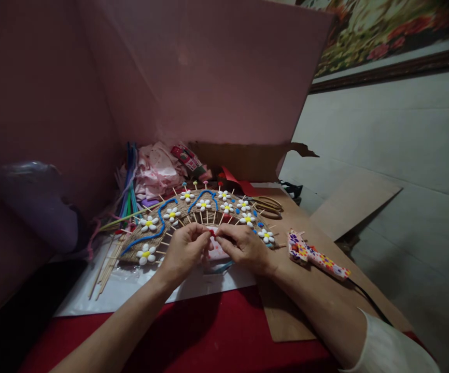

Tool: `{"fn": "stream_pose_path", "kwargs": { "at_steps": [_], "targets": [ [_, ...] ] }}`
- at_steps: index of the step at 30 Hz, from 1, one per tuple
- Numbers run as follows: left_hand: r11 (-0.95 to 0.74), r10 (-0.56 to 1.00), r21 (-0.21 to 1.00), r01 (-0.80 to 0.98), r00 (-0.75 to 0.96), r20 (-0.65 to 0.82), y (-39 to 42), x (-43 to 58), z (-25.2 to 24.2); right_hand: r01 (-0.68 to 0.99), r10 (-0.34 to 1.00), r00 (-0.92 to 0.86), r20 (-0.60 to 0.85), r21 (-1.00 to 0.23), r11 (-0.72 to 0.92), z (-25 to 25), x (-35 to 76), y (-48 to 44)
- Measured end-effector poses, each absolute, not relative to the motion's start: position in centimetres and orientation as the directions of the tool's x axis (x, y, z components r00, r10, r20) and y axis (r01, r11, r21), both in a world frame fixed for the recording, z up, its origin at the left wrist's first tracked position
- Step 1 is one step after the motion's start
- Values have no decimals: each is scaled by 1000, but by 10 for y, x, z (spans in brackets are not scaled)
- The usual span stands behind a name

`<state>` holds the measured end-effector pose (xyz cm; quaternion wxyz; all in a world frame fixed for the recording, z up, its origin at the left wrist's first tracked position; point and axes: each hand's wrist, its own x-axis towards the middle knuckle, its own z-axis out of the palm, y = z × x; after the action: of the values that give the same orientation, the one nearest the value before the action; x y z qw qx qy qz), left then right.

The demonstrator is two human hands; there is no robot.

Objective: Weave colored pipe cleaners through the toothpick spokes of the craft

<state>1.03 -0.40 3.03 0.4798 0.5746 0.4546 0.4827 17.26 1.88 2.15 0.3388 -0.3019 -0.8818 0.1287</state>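
My left hand (185,249) and my right hand (244,245) meet fingertip to fingertip, both pinching a small red piece (212,233) too small to make out fully. Just behind them lies a twine-wrapped arch (183,210). White flowers with yellow centres (172,214) and a wavy blue strip (162,224) decorate it. Short wooden sticks poke out along its inner and outer edges, a few tipped with coloured bits. Under my hands is a pale pink patterned item (219,252), partly hidden by my fingers.
A flower-patterned glue gun (318,256) with a black cord lies on cardboard (286,311) at right, near scissors (268,206). Loose wooden sticks (106,269) rest on a white sheet (76,300) at left. Behind are coloured pipe cleaners (128,194) and crumpled pink cloth (158,168).
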Motion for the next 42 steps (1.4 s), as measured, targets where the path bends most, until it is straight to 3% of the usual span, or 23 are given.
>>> {"fn": "stream_pose_path", "kwargs": {
  "at_steps": [10, 14, 18, 21, 23, 24, 27, 29, 31, 34, 38, 42],
  "targets": [
    [-153, 986, 982, 114, 82, 144, 0, 10, 20, 520, 542, -655, 526, -207, 829, 20, 173, 19],
    [-180, 984, 954, 240, 35, 177, 1, 8, 21, 547, 522, -683, 512, -115, 829, 22, 174, 18],
    [-278, 955, 847, 452, 34, 295, 0, 5, 21, 527, 460, -733, 501, -10, 850, 22, 174, 17],
    [-402, 910, 695, 596, 175, 376, -2, 4, 23, 487, 398, -770, 500, 55, 872, 20, 175, 17],
    [-467, 884, 675, 571, 294, 363, -3, 3, 24, 468, 400, -745, 534, -8, 883, 20, 175, 17],
    [-462, 884, 723, 514, 338, 324, -3, 3, 25, 449, 416, -714, 564, -88, 889, 20, 175, 16],
    [-245, 904, 934, 261, 410, 123, -3, 2, 27, 352, 546, -528, 651, -417, 838, 20, 173, 16],
    [-101, 911, 987, 121, 410, 43, -2, 2, 28, 286, 660, -407, 631, -598, 748, 19, 171, 17],
    [-68, 929, 997, 19, 365, 56, -2, 3, 28, 242, 742, -365, 562, -713, 658, 17, 168, 18],
    [-110, 960, 992, -59, 252, 122, -3, 8, 26, 200, 783, -386, 488, -785, 587, 14, 165, 18],
    [-206, 973, 978, 6, 109, 204, -8, 14, 21, 197, 754, -453, 476, -771, 606, 13, 163, 13],
    [-233, 969, 973, 0, 90, 232, -9, 15, 19, 204, 753, -462, 468, -771, 604, 13, 163, 11]
  ]
}}
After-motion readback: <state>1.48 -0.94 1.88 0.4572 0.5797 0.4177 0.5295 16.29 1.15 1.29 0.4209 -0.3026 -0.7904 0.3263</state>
